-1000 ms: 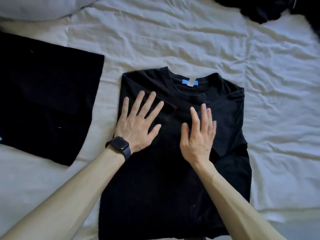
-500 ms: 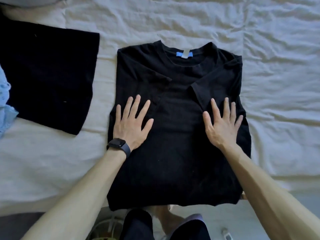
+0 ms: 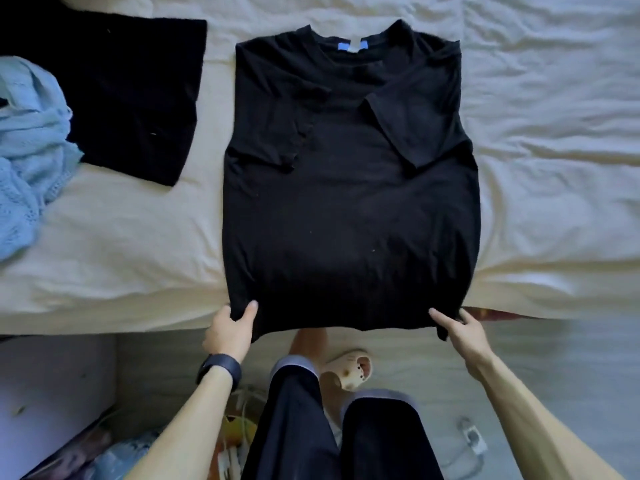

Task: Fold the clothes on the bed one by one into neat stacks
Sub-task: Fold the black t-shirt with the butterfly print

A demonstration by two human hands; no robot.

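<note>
Moved: left grip (image 3: 230,329) and right grip (image 3: 457,329), off the chest of the black T-shirt (image 3: 349,209) and down to its hem.

Bed (image 3: 104,271): rumpled cream sheet, carries all the garments.

Black T-shirt: flat at mid-bed, collar away from the person, both sleeves folded in over the chest, hem hanging just over the near edge. Judged light, soft and limp. It will likely sag and crease unless taken at both hem corners and carried evenly toward the collar.

Folded black garment (image 3: 131,91): left of the shirt, apart from it.

Light blue knit (image 3: 31,133): crumpled, far left, overlapping the folded garment.

Left grip: thumb on top, fingers under, pinching the left hem corner.

Right grip: pinching the right hem corner, forefinger stretched along the cloth.

Blue label (image 3: 351,46): inside the collar.
</note>
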